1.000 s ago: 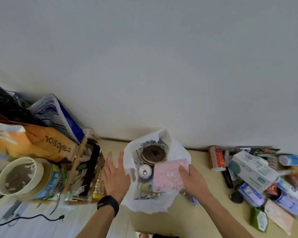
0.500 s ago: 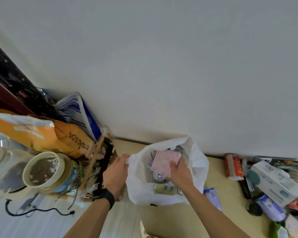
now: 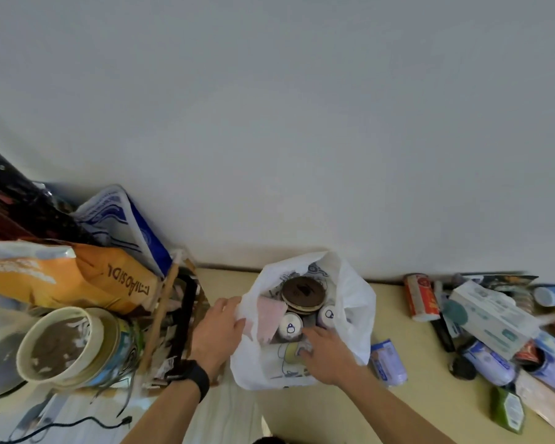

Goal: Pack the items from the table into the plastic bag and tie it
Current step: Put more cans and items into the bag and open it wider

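Surface (image 3: 334,411): pale yellow top; unpacked clutter lies toward its right edge.
White plastic bag (image 3: 356,302): stands open at the far edge, against the wall, mouth up for loading.
Left hand (image 3: 218,334): fingers pinch the bag's left rim, apparently to hold the mouth open.
Right hand (image 3: 326,352): reaches inside; whether its fingers are spread or closed cannot be told.
Pink flat notebook (image 3: 269,315): inside, leaning on the left wall, just beside the left fingers.
Two white cans (image 3: 290,325): upright, just beyond the right fingers.

A plain white painted wall (image 3: 302,123) fills the upper view, meeting a pale yellow tabletop (image 3: 430,395) below, evenly lit.
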The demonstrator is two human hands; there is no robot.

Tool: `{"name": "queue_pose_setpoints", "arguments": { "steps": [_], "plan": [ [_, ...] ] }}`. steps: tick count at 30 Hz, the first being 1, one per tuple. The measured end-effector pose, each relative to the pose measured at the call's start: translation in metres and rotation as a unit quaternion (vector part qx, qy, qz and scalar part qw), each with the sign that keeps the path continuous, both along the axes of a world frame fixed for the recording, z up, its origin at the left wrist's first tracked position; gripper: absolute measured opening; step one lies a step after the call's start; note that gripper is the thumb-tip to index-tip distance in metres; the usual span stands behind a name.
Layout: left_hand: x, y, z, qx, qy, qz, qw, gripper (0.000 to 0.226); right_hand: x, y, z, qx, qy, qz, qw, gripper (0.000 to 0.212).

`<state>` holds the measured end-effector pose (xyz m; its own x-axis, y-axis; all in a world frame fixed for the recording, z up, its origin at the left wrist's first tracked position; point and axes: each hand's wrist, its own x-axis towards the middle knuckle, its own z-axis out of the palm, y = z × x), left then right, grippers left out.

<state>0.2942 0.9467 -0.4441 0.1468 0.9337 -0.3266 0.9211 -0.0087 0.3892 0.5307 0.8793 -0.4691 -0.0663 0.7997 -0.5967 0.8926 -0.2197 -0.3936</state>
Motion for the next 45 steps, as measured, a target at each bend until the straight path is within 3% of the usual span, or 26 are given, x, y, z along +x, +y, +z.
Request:
{"name": "queue_pose_setpoints", "arguments": {
  "steps": [4,8,13,17,21,28,31,33,36,42,45],
  "plan": [
    [0.025,-0.011,0.004,0.049,0.029,-0.073,0.996,0.056,0.003,-0.011,0.004,0.040,0.042,-0.025,0.998,0.048],
    [0.066,-0.029,0.016,0.093,-0.005,-0.139,0.986,0.054,0.021,-0.037,0.024,0.126,0.107,-0.139,0.976,0.040],
    [0.136,-0.033,0.029,0.092,-0.068,-0.211,0.971,0.048,0.076,-0.080,0.049,0.197,0.103,-0.289,0.931,0.029],
    [0.204,-0.027,0.018,0.082,-0.058,-0.293,0.951,0.045,0.129,-0.106,0.043,0.199,0.063,-0.340,0.917,0.022],
    [0.269,-0.017,-0.005,0.033,0.010,-0.357,0.933,0.046,0.165,-0.124,0.013,0.170,0.029,-0.372,0.912,0.031],
    [0.362,0.012,-0.039,-0.010,0.064,-0.374,0.925,0.057,0.182,-0.107,-0.045,0.038,0.041,-0.292,0.955,0.062],
    [0.397,0.025,-0.052,-0.063,0.004,-0.324,0.944,0.061,0.185,-0.101,-0.069,0.004,0.045,-0.240,0.970,0.063],
    [0.416,0.031,-0.061,-0.149,-0.046,-0.208,0.966,0.066,0.193,-0.101,-0.081,-0.007,0.056,-0.225,0.973,0.061],
    [0.438,0.034,-0.074,-0.238,-0.082,-0.087,0.964,0.080,0.208,-0.109,-0.089,0.005,0.079,-0.237,0.968,0.060],
    [0.459,0.019,-0.093,-0.277,-0.110,-0.011,0.954,0.101,0.241,-0.139,-0.089,0.045,0.044,-0.297,0.953,0.056],
    [0.463,0.011,-0.099,-0.257,-0.115,0.018,0.959,0.097,0.251,-0.149,-0.089,0.050,0.015,-0.301,0.952,0.059]
  ]
}}
